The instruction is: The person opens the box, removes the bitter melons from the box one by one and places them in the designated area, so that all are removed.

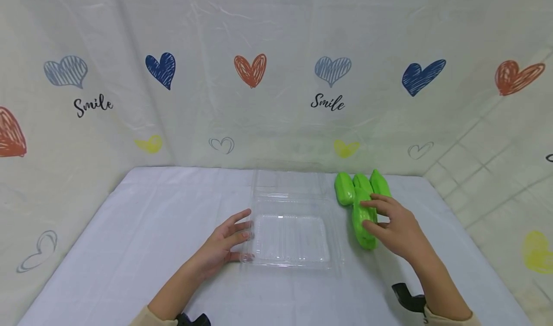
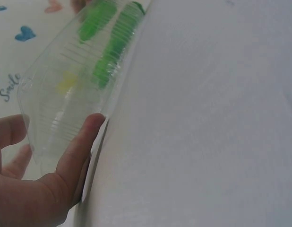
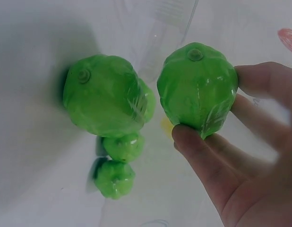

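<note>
On the table stands a clear plastic clamshell box [image 1: 287, 263] with its lid raised toward the back. My left hand [image 1: 226, 244] touches the box's left side with spread, fairly straight fingers. That same hand [image 2: 51, 189] shows at the box's edge in the left wrist view. To the right of the box, my right hand [image 1: 399, 227] holds a glossy green gourd-like vegetable [image 1: 364, 232] between thumb and fingers. In the right wrist view the held green vegetable [image 3: 198, 85] shows its stem end, pinched by the fingertips.
Several more green vegetables [image 1: 344, 189] lie at the back right, beside the raised lid. A white cloth [image 1: 173, 196] covers the table. Behind it hangs a pale sheet [image 1: 285, 124] with printed hearts. Black straps [image 1: 408, 299] circle the wrists.
</note>
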`<act>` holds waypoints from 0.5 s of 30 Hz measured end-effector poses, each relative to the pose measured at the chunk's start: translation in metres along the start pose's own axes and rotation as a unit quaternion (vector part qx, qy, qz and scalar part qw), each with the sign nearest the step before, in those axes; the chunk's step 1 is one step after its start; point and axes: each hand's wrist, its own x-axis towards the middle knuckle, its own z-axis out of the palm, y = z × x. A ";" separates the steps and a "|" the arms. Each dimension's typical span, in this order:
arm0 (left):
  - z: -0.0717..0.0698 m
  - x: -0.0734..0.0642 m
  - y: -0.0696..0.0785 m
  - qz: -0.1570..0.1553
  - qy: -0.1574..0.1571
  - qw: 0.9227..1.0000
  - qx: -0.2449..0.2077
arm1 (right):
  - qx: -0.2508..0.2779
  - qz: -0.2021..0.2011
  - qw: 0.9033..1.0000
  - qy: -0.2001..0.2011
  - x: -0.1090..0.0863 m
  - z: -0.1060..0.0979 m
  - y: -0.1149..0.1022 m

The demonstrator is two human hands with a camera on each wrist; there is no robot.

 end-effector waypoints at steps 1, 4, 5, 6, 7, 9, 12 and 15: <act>0.000 0.000 0.000 0.000 -0.001 1.000 0.000 | -0.001 0.001 1.000 0.001 0.000 0.000 0.000; 0.000 0.000 0.000 0.001 -0.001 1.000 0.000 | -0.002 0.003 1.000 0.000 -0.001 -0.001 0.002; 0.000 0.000 0.000 0.001 -0.001 1.000 0.000 | -0.003 0.004 1.000 0.000 -0.001 -0.002 0.002; 0.000 0.000 0.000 0.001 -0.001 1.000 -0.001 | -0.003 0.003 1.000 0.000 -0.001 -0.002 0.003; 0.000 0.000 0.000 0.001 0.000 1.000 -0.001 | -0.004 0.003 1.000 0.000 -0.001 -0.003 0.003; 0.000 0.000 0.000 0.002 -0.001 1.000 -0.002 | -0.005 0.003 1.000 0.000 -0.001 -0.004 0.004; 0.000 0.000 0.000 0.002 0.000 1.000 -0.001 | -0.007 0.003 1.000 0.003 -0.001 -0.006 0.007; 0.000 0.000 0.000 0.003 0.000 1.000 0.000 | -0.009 0.005 1.000 0.004 -0.001 -0.007 0.010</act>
